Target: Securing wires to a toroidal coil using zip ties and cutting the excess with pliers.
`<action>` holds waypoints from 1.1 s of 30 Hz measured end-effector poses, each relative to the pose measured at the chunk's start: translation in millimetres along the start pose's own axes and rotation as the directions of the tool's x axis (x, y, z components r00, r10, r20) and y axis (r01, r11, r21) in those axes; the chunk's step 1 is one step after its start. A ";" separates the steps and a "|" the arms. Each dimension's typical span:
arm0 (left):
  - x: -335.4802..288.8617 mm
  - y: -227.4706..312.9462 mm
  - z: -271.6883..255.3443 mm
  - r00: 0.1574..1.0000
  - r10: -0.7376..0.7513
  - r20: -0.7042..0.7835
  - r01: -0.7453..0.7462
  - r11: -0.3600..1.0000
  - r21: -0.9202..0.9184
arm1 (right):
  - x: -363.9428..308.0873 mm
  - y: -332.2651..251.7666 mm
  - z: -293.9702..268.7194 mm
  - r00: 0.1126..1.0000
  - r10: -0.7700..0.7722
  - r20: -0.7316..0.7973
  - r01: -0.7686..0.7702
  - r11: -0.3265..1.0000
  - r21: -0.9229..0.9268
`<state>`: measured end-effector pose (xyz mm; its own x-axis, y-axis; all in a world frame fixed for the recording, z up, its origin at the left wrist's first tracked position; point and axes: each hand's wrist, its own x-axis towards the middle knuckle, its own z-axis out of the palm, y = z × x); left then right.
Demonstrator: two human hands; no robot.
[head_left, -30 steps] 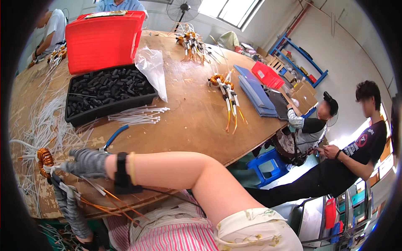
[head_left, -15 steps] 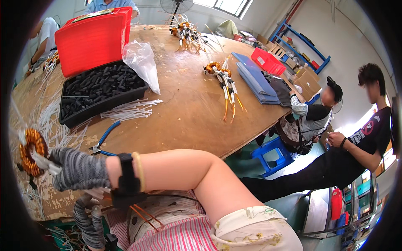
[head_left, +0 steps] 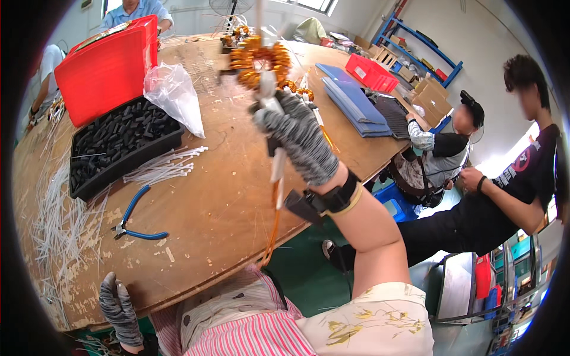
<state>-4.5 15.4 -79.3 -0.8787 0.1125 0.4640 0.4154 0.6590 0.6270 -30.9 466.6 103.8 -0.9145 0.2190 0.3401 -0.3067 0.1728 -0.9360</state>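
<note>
My right hand [head_left: 300, 133], in a grey knitted glove, is raised over the middle of the table. Its fingers are closed round the white-sleeved leads of a copper-wound ring coil [head_left: 242, 64]. The coil is on top, slightly blurred; its leads hang below the hand, ending in bare copper-coloured wire. My left hand [head_left: 120, 311], gloved alike, rests at the table's near left edge with fingers stretched out and nothing in them. Blue-handled cutting pliers [head_left: 127, 221] lie on the wood between the left hand and a black tray [head_left: 127, 165] of short black sleeves.
White cable ties [head_left: 62, 222] are strewn on the left, with a neater bundle beside the tray. A red bin [head_left: 107, 71] and a plastic bag [head_left: 175, 98] stand behind it. Finished-looking coils, blue folders [head_left: 353, 107] and a red crate [head_left: 371, 72] lie farther off. Two people are at the right.
My right hand has swung from the far left to the table's middle, carrying the coil upward. My left hand now shows at the table edge, its fingers straighter. The whole view has shifted slightly.
</note>
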 end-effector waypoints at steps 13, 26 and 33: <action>5.7 -1.4 16.2 0.996 -0.087 0.009 0.084 0.987 0.139 | 101.8 125.9 -124.1 0.935 0.136 -0.328 -0.355 0.379 -0.855; 3.1 -3.4 18.6 0.998 -0.062 0.019 0.058 0.987 0.150 | 123.5 156.1 -112.1 0.945 0.255 -0.206 -0.183 -0.111 -0.977; 4.5 5.6 12.8 0.999 -0.036 0.032 0.030 0.984 0.178 | 94.8 144.1 -82.2 0.989 0.142 -0.051 -0.017 -0.230 -0.973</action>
<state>-9.1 29.1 -81.8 -0.9003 0.1120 0.4207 0.3401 0.7840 0.5192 -140.0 591.3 8.7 -0.9342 0.2898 0.2078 0.3427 0.8909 0.2980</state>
